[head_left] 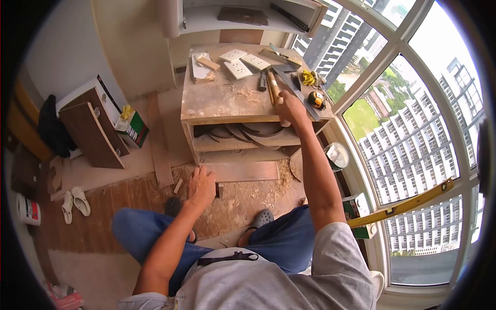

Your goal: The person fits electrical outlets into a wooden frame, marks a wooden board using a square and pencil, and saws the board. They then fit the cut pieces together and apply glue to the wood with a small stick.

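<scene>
Right hand (292, 108) was at the right front of the worn wooden surface (212, 106), fingers wrapped around a wooden handle (284, 122), its butt poking out below the hand. Couldn't tell what the far end was. Left hand (201, 183) was low, in front of the open shelving, fingers bent at the left end of a flat board (248, 171); couldn't tell if they gripped it or just rested. Board ran crosswise at the foot of the unit, shavings (284, 180) near its right end. On the surface: long metal blade (291, 83) just beside the right hand, tape measure (316, 99) right of that, pale socket plates (237, 69) toward the back. Curved strips (248, 133) sat on the shelf underneath. Yellow level (403, 206) stood slanted by the window.
</scene>
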`<state>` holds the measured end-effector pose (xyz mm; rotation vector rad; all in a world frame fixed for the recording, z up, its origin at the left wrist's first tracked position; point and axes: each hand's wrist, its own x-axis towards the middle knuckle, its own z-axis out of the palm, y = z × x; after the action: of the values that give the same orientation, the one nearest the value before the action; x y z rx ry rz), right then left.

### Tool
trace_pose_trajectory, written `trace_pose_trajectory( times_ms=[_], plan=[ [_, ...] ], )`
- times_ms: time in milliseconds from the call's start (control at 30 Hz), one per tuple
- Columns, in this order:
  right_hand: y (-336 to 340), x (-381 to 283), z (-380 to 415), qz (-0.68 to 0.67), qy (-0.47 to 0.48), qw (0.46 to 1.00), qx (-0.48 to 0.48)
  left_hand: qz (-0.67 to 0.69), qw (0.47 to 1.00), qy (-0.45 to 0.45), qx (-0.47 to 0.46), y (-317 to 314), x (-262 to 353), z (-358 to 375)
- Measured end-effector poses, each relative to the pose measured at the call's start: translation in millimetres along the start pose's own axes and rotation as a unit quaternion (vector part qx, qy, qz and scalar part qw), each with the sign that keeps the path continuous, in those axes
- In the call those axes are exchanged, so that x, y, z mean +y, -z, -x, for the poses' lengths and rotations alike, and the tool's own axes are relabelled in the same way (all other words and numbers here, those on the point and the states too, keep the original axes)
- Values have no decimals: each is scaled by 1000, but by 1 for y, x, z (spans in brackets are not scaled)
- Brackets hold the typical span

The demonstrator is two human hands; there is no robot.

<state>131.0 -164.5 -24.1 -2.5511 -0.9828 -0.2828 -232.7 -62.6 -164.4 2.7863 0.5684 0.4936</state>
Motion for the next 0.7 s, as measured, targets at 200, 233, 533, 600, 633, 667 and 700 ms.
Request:
trace_pose_trajectory(
  times_ms=[200, 233, 533, 600, 633, 667, 700],
  plan=[
    [-19, 4, -15, 64, 74, 989, 111, 2, 1000, 1, -7, 0, 0, -1],
    [-29, -2, -24, 39, 53, 994, 92, -3, 1000, -2, -5, 0, 0, 2],
    [-8, -26, -9, 45, -135, 989, 40, -20, 999, -12, -45, 3, -3, 4],
    [23, -22, 52, -162, -86, 976, 120, -17, 999, -22, -43, 1, -6, 3],
    [39, -30, 90, -352, -117, 927, 59, -15, 999, -28, -40, 0, -7, 7],
    [52, -41, 133, -431, -69, 898, 53, -14, 998, -29, -46, -2, -7, 9],
    [59, -43, 171, -490, -62, 869, 10, -5, 999, -32, -39, -2, -7, 7]
  ],
)
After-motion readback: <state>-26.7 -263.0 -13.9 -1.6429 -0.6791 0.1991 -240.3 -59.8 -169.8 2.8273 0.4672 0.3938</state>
